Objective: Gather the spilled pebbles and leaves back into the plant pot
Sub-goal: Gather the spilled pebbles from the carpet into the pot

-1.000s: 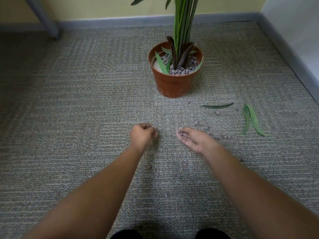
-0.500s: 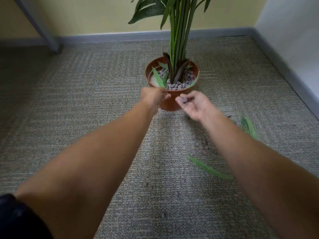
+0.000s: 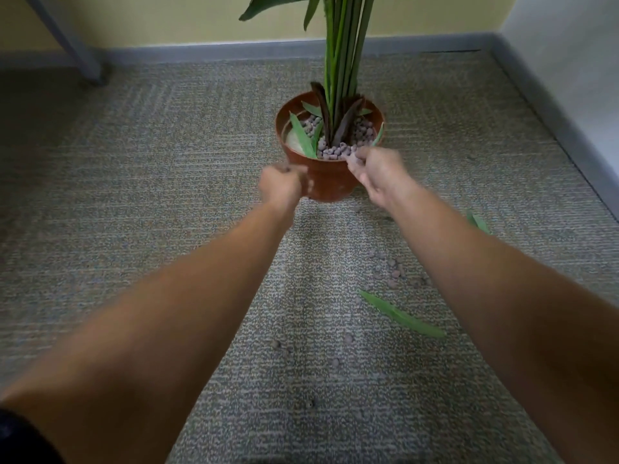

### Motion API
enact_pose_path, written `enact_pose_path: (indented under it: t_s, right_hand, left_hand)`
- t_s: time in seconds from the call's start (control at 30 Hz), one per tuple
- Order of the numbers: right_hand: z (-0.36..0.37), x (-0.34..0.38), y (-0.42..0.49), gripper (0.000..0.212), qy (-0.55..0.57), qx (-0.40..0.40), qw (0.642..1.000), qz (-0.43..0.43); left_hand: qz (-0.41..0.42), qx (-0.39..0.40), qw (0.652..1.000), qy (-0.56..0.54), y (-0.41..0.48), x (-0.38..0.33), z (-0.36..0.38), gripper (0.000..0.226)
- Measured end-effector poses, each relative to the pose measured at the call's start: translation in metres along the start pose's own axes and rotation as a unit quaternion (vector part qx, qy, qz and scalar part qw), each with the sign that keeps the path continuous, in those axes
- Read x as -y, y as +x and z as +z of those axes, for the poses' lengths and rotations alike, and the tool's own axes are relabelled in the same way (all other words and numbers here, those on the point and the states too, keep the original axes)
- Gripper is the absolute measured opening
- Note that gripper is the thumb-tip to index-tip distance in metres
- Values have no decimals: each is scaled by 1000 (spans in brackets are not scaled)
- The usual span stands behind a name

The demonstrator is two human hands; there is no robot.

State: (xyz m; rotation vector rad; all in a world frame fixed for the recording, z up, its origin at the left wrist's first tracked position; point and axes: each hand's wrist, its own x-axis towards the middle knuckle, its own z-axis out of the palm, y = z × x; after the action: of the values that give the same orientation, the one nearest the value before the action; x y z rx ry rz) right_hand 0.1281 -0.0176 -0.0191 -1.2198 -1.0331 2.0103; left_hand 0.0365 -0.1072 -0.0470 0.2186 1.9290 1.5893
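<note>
upright plant pot (image 3: 330, 182); right hand (image 3: 375, 170) perhaps pinching pebbles (image 3: 353, 159).

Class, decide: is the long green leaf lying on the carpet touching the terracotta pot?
Apart. The head view shows the leaf lying well short of the pot, with bare carpet between them.

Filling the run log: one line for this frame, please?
phase: dropping pebbles | right hand: pebbles at pot rim | left hand: closed, beside pot | carpet: pebbles, leaf remain
</note>
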Motion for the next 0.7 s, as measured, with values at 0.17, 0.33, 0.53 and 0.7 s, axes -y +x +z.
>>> enact_pose_path:
  t_s: [0.17, 0.33, 0.53, 0.7]
  right_hand:
    - [-34, -55, -21, 28, -275, -31, 959, -53]
    - [-62, -126, -47, 21, -458, 41, 886, -65]
    - [-57, -176, -83, 24, -621, 158, 752, -156]
    - [-59, -203, -108, 33, -683, 207, 676, -185]
  left_hand:
    - [2, 43, 989, 142, -25, 66, -34, 30]
    - [2, 84, 956, 280, -53, 121, -64, 7]
    - [26, 129, 932, 338, -65, 147, -105, 11]
    - [55, 235, 879, 412, -84, 162, -131, 47]
